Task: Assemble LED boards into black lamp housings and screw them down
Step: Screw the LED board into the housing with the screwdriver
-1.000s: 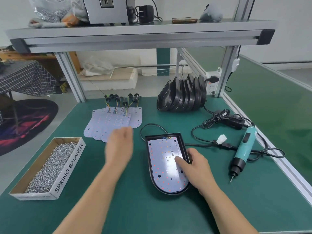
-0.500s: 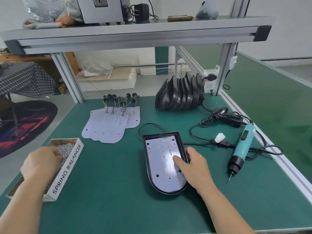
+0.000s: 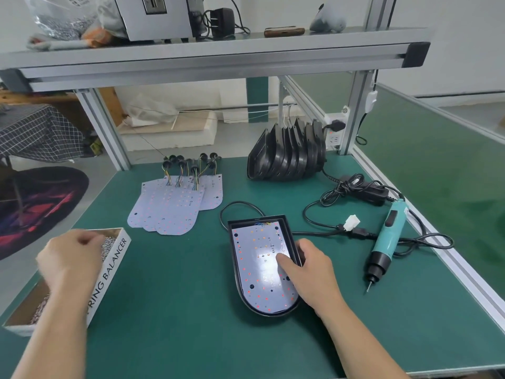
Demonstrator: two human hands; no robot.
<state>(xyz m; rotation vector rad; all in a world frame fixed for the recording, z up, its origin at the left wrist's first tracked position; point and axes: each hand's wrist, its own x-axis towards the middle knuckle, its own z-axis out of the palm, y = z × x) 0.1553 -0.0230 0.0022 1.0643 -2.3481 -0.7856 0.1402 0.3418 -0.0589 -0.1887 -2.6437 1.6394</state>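
The right grip (image 3: 314,272) lies open, its forefinger pressing on the LED board (image 3: 259,269). The board sits inside the black housing (image 3: 235,283) at mid-table, and the other fingers are at the housing's right rim. The left grip (image 3: 69,258) is curled, knuckles up, over the screws (image 3: 108,243) in the cardboard box (image 3: 112,274) at the left edge of the table (image 3: 177,310); whether it pinches any I cannot tell. Bare green mat lies between box and housing. The electric screwdriver (image 3: 385,242) lies right of the housing, near the aluminium edge rail (image 3: 448,265). Spare boards (image 3: 175,209) and stacked housings (image 3: 287,160) sit farther back.
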